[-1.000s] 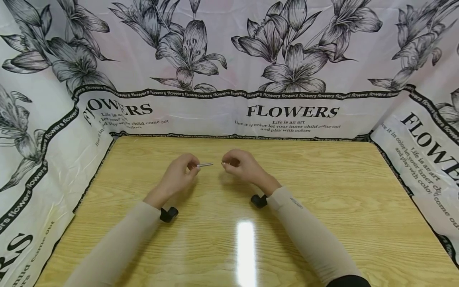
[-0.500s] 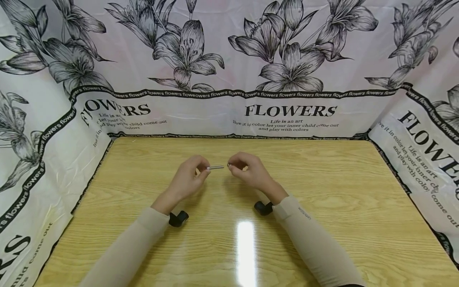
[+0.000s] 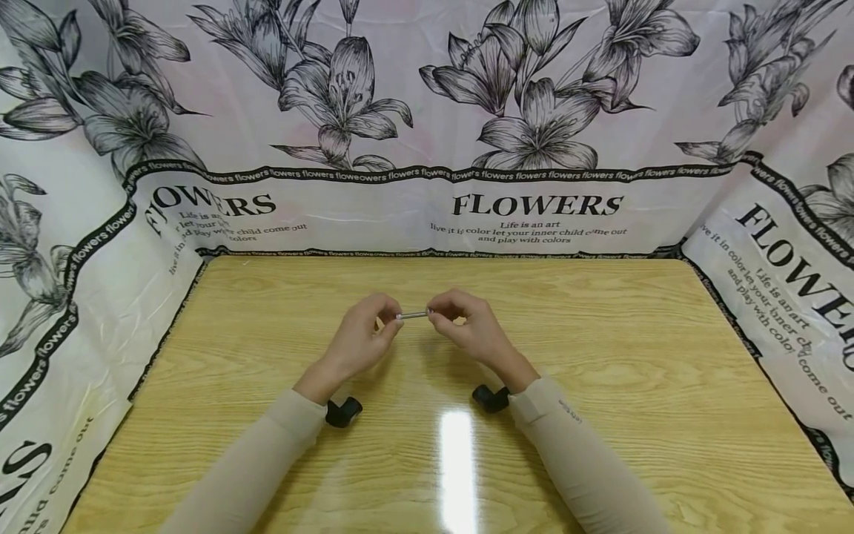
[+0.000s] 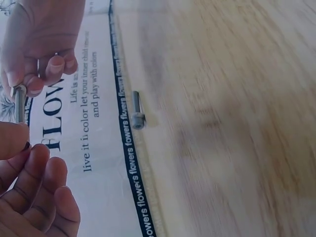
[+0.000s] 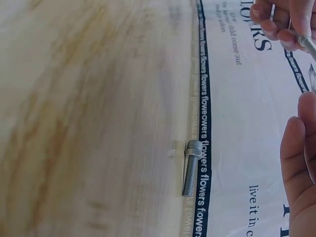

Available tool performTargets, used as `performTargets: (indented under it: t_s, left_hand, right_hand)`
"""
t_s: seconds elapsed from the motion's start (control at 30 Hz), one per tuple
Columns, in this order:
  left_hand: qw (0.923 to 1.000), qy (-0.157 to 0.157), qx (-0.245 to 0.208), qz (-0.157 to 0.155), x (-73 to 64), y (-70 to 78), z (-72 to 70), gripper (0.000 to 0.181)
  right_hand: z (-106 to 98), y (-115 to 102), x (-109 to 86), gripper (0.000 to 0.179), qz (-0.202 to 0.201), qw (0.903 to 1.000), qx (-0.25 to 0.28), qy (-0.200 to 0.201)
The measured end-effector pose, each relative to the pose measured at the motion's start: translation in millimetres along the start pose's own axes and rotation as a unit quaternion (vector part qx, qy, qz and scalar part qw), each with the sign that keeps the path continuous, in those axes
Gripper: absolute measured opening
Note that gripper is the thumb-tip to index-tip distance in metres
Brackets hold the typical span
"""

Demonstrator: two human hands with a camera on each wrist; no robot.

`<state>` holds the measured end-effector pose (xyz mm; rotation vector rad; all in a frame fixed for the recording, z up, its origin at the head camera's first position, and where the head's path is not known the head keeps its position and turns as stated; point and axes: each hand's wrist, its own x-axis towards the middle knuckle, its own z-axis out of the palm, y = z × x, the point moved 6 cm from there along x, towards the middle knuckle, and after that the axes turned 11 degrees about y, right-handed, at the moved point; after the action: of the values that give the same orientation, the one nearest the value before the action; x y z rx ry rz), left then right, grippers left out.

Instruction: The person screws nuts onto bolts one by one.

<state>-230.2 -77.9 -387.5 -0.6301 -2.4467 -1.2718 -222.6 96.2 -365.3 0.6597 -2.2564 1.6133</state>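
Observation:
My left hand (image 3: 363, 337) pinches one end of a slim metal bolt (image 3: 414, 315) between thumb and fingertips. The bolt lies nearly level above the table, pointing at the right hand (image 3: 477, 330). At its other end the right thumb and fingers pinch a small metal nut (image 4: 19, 90), right at the bolt's tip. The left wrist view has the bolt's shank (image 4: 19, 108) between both hands. In the right wrist view the bolt's head end (image 5: 303, 42) sits at the left fingertips. A bolt with a washer (image 5: 191, 168) also shows near the table's back edge in both wrist views.
A wood-grain table (image 3: 634, 371) spreads under both hands. White cloth with printed flowers (image 3: 543, 215) hangs along its back and sides. Each wrist carries a black camera; the left one (image 3: 345, 412) hangs just above the tabletop.
The left hand has moved right with the bolt, closing the gap to the right hand. The right hand has shifted slightly right and nearer the body. The bolt's tip now meets the right fingertips.

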Motion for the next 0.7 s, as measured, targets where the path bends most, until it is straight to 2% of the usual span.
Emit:
performTargets:
  t_s: [0.2, 0.5, 0.7]
  left_hand:
    - [0.9999, 0.006, -0.014, 0.007, 0.7, 3.9, 3.5, 0.006]
    - [0.9973, 0.033, -0.064, 0.011, 0.0, 5.7, 8.8, 0.006]
    - [0.9956, 0.036, -0.086, 0.000, -0.5, 6.9, 12.7, 0.008]
  right_hand:
    - [-1, 4, -3.0, 0.013, 0.009, 0.9996, 0.026, 0.003]
    - [-4, 4, -6.0, 0.015, 0.026, 0.9986, 0.046, 0.002]
    - [-6, 6, -8.1, 0.014, 0.028, 0.9972, 0.069, 0.003]
